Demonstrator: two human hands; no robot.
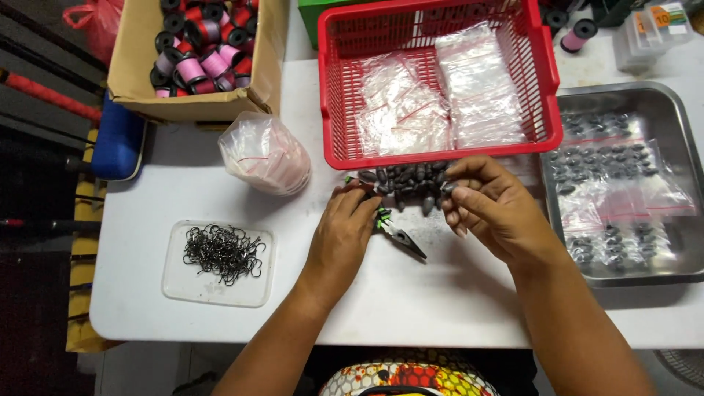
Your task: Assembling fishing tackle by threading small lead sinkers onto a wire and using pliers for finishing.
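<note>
left hand (345, 231) lying fingers-together, steadying sinker pile (407, 183) at fingertips | right hand (491, 205) pinching one sinker (449, 188), lifting it clear for sorting

White table (411, 308), seen from above. Left hand (343, 238) rests palm down at centre, fingertips on a pile of dark grey oval sinkers (408, 183). Right hand (490, 205), at 3 o'clock of the pile, pinches one sinker (449, 188) between thumb and fingers. Small pliers (400, 235) lie between the hands, just at 6 o'clock of the pile. Red plastic basket (546, 81) with clear zip bags at 12 o'clock. Metal tray (671, 110) of bagged sinkers at 3 o'clock. Clear lid holding black hooks (224, 253) at 9 o'clock. Bag bundle (265, 152) and cardboard box of pink thread spools (196, 44) at 10 o'clock.
</note>
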